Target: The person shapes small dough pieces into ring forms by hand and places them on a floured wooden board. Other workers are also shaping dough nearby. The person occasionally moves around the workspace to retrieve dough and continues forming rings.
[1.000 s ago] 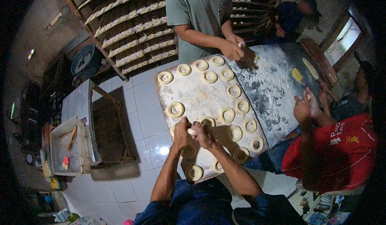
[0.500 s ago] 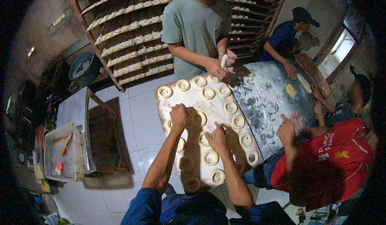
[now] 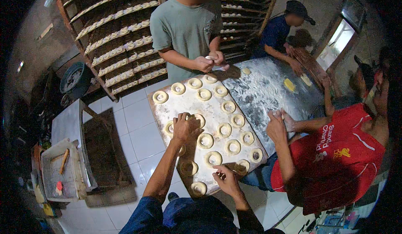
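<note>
Rings of pale dough lie spread over a floured board (image 3: 167,108) in front of me. My left hand (image 3: 181,127) is over the board's left half, fingers bent down and closed, between a dough ring (image 3: 198,120) and another ring (image 3: 168,128). What its fingertips grip, if anything, is hidden. Above the near edge, my right hand (image 3: 227,181) has its fingers apart and holds nothing. Closest to its fingertips are a dough ring (image 3: 213,159) and a shaded ring (image 3: 242,167).
Across the board a person in a grey-green shirt (image 3: 186,29) handles a small dough piece. At right, someone in red (image 3: 335,158) works over a floured dark table (image 3: 264,83). Racks (image 3: 121,46) of dough rings stand behind. A plastic crate (image 3: 52,171) is at left.
My right hand has drawn back toward the near edge, its pointing finger now bent among spread fingers. My left hand stays over the same rings. The whole view has shifted slightly.
</note>
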A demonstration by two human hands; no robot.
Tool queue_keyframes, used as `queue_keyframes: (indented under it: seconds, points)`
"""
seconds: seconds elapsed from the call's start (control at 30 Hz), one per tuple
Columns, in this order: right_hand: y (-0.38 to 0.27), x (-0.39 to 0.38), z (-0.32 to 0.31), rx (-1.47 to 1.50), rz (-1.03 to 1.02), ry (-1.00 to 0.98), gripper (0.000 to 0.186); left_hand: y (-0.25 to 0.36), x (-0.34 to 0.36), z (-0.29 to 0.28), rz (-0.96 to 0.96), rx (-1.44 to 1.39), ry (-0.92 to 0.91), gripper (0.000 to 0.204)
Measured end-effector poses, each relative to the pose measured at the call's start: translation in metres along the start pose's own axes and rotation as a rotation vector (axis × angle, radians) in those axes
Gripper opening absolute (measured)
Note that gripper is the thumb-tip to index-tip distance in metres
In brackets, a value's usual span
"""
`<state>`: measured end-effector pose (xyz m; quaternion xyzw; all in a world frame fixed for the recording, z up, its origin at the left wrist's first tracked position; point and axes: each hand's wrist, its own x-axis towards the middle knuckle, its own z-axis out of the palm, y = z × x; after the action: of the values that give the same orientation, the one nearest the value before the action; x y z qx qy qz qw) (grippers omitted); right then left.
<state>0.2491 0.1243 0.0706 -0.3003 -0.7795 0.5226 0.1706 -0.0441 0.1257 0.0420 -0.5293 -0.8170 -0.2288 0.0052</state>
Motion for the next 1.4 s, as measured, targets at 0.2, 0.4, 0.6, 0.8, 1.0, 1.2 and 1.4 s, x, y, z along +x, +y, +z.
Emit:
queue_keyframes:
  seconds: [0.2,0.4,0.6,0.8,1.0,1.2,1.4]
  points:
    - [0.0,-0.024,0.006,-0.02,-0.001,-0.011,0.027,0.002,-0.008,0.008,-0.004,0.019,0.162,0.039]
    - [-0.032,-0.045,0.017,-0.062,-0.107,-0.005,0.026,0.01,-0.014,0.006,-0.038,-0.022,0.23,0.047]
    - [-0.013,-0.073,0.046,0.125,0.081,-0.029,0.031,0.017,-0.098,-0.023,-0.238,-0.509,0.462,0.029]
    - [-0.068,-0.06,0.107,0.621,0.215,0.032,0.038,0.083,-0.237,-0.1,-0.232,-0.964,0.314,0.022]
    - [-0.075,-0.058,0.186,1.236,0.386,-0.453,0.069,0.053,-0.295,-0.09,-0.01,-0.492,0.316,0.043]
    - [-0.106,-0.081,0.203,1.255,0.424,-0.919,0.07,-0.061,-0.377,-0.094,-0.465,-0.365,0.42,0.038]
    - [-0.074,-0.113,0.232,0.736,0.119,-0.622,0.037,-0.085,-0.453,-0.106,-0.717,-0.612,0.554,0.015]
